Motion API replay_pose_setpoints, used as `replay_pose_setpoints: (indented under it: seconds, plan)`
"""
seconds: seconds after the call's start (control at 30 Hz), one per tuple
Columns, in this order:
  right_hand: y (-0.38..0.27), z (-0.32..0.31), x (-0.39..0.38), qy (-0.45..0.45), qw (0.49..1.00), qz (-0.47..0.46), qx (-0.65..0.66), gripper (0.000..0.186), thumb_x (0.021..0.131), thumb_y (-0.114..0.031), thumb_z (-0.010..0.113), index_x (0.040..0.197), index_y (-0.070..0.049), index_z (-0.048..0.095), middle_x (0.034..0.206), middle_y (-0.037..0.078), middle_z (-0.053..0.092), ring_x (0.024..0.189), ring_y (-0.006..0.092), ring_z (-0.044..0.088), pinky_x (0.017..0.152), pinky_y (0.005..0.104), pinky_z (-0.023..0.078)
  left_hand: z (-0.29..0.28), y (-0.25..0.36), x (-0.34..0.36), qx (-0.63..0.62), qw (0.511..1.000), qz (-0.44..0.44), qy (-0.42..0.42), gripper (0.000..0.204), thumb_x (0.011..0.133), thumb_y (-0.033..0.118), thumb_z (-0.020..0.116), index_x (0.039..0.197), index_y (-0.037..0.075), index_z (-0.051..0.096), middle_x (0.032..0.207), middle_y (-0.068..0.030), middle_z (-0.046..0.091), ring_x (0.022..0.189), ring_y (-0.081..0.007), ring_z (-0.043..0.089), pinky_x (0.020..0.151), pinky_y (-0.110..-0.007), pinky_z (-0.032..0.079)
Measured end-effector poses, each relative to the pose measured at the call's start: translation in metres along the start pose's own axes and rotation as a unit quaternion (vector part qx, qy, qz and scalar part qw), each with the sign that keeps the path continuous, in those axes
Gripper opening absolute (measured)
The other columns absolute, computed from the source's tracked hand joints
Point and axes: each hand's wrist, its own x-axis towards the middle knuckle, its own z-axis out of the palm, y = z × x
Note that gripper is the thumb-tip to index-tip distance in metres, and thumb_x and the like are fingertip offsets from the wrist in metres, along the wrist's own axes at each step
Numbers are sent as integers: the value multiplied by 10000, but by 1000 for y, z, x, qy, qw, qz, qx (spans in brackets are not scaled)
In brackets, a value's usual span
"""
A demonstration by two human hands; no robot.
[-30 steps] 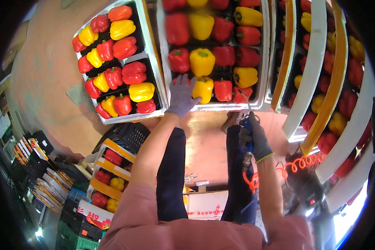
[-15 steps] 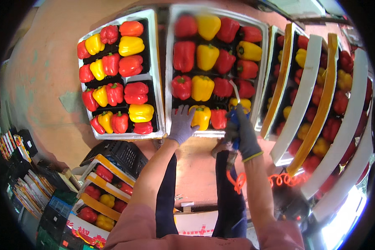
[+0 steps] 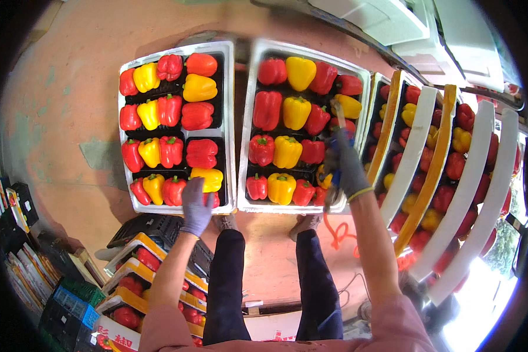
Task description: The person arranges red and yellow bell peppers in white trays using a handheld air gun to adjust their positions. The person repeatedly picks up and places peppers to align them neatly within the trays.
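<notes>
Blue air gun [image 3: 336,178], right of centre, nozzle pointing up the frame over the right box [image 3: 276,208]; right hand [image 3: 351,169] is gripping it. Left hand [image 3: 196,209], left of centre, fingers close together, is partly covering a yellow pepper [image 3: 210,178] in the left box [image 3: 230,117], contact unclear. Red hose [image 3: 339,233] is curling below.

Two hands [image 3: 198,208], one air gun [image 3: 337,141], two shoes [image 3: 306,224].

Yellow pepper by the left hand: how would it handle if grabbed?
The yellow pepper is probably slippery, given its glossy skin. Its plump, rounded sides suggest it could roll if loose, though the black tray likely limits that.
</notes>
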Motion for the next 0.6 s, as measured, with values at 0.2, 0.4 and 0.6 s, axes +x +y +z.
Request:
replay_pose_setpoints:
  seconds: [0.2, 0.4, 0.6]
  plan:
    - [-9, -10, 24, 61, 998, -8, 32, 479, 929, -618, 585, 872, -142, 582, 589, -56, 445, 449, 81, 414, 427, 264, 363, -38, -87, 2, 36, 995, -87, 20, 462, 868, 148, 663, 1288, -2, 542, 1275, -222, 590, 1199, -413, 539, 1041, -494, 409]
    - [1, -62, 44, 45, 999, 16, -19, 508, 921, -619, 592, 871, -115, 540, 559, -72, 380, 423, 68, 367, 403, 286, 364, -49, -168, -8, 104, 979, -163, 62, 403, 955, 200, 591, 1301, -5, 558, 1286, -223, 600, 1202, -381, 560, 1053, -459, 420]
    - [2, -45, 27, 103, 993, 19, -48, 480, 934, -587, 604, 886, -113, 549, 566, -55, 390, 428, 77, 368, 424, 261, 341, -56, -232, -25, 60, 951, -287, 96, 424, 978, 268, 577, 1275, -36, 580, 1243, -237, 631, 1147, -368, 614, 993, -425, 478]
